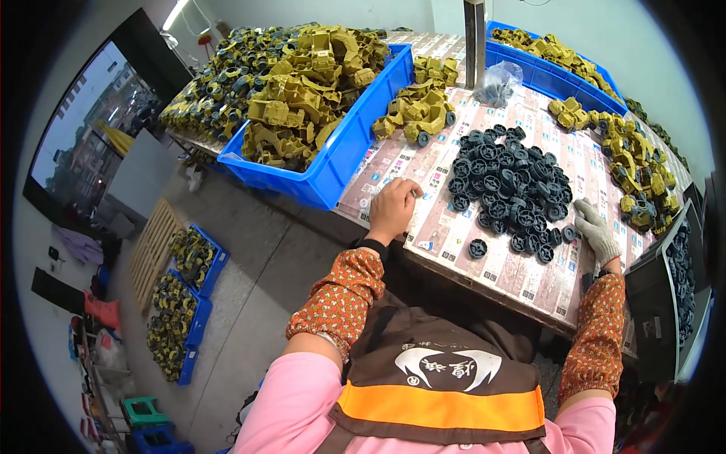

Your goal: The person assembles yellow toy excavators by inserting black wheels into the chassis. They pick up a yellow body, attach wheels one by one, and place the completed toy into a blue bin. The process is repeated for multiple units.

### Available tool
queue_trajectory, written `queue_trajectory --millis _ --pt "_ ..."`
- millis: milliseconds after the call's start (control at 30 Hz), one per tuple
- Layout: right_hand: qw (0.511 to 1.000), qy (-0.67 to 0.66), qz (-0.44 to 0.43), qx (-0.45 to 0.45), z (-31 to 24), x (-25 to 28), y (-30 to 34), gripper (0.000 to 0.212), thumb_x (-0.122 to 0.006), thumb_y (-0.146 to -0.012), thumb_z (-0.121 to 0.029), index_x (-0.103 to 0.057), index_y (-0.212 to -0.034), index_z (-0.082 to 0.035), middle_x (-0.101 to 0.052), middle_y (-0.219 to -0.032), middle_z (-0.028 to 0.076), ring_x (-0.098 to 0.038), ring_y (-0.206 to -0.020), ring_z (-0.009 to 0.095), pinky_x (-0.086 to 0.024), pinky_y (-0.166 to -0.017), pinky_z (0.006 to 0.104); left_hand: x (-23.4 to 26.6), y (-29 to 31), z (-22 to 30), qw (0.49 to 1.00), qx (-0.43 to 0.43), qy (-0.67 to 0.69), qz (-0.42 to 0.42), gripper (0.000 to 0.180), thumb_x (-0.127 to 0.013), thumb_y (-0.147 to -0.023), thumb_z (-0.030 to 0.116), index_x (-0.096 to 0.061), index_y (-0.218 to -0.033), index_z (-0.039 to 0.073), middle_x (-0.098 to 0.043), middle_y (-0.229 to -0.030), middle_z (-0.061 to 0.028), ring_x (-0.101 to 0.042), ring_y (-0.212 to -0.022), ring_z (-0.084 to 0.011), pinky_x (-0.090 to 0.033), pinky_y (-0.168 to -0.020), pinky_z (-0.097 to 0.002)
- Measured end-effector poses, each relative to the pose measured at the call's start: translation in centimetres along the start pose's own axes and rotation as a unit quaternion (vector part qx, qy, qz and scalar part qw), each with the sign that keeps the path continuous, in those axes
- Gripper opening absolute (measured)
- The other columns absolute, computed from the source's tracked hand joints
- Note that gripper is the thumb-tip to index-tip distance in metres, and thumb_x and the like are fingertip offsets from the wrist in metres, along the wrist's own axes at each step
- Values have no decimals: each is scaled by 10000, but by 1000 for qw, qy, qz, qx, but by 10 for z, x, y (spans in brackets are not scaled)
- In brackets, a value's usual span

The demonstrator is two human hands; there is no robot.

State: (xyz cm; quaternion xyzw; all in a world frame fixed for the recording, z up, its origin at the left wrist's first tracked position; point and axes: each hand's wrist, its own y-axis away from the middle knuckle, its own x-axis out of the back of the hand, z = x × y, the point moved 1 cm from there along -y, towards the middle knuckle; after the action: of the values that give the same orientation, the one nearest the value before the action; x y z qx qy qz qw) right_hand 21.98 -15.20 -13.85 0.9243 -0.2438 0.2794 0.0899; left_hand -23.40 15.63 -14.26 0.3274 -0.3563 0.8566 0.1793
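A heap of dark toy wheels (514, 185) lies on the patterned tabletop in front of me. My right hand (597, 233), in a pale knit glove, rests at the heap's right edge with its fingers stretched out beside the wheels. Bare and curled, my left hand (393, 210) is over the table's near-left edge, apart from the heap; whatever its fingers may hold is hidden. One loose wheel (477, 248) lies at the near side. Several yellow toy truck bodies (423, 110) stand beyond my left hand, some with dark wheels fitted.
A blue crate (333, 178) piled with yellow truck parts stands at the left, another blue crate (522, 54) at the back. Yellow trucks (643, 178) line the right side, beside a bin of dark wheels (681, 280). A metal post (474, 45) rises near a clear plastic bag (499, 79).
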Motion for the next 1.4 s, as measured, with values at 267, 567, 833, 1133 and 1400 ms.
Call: queue_trajectory --millis 267,567,833,1133,1400 --pt "999 50 -5 -11 -14 2 8 648 -645 -947 -197 -524 -1564 -40 -289 -1746 206 -249 -1626 322 -272 -1286 388 -10 -4 -8 995 51 79 40 185 -636 -966 89 -744 -1074 193 -690 -1000 -47 -699 -804 -300 -556 -750 -435" --pt "991 126 16 -41 -47 -3 14 636 -643 -939 -255 -547 -1549 -105 -341 -1726 204 -348 -1584 356 -316 -1264 390 -52 -125 -49 995 84 -22 41 736 -766 -925 387 -450 -1523 96 -495 -1455 -322 -411 -1398 -492 -339 -1176 -575" --pt "975 220 11 -32 -53 1 16 665 -703 -913 -281 -558 -1538 -106 -399 -1673 236 -279 -1596 384 -263 -1285 462 -76 -167 -56 987 118 -108 -36 762 -863 -821 365 -504 -1419 58 -654 -1316 -272 -586 -1249 -486 -440 -1093 -558" --pt "989 77 119 -50 -64 -6 50 345 -682 -995 -191 -718 -1286 -11 -760 -1089 146 -725 -1001 241 -562 -903 356 -27 -179 -42 951 106 290 -8 593 -797 -918 63 -491 -1426 45 -602 -1296 -96 -615 -1207 -204 -551 -1005 -370" --pt "960 259 106 25 -100 -48 49 416 -673 -878 -110 -685 -1294 -109 -651 -1054 174 -650 -1038 405 -530 -917 474 62 -135 8 837 130 531 5 544 -659 -1020 96 -441 -1518 94 -608 -1382 -108 -630 -1264 -279 -577 -1027 -518"
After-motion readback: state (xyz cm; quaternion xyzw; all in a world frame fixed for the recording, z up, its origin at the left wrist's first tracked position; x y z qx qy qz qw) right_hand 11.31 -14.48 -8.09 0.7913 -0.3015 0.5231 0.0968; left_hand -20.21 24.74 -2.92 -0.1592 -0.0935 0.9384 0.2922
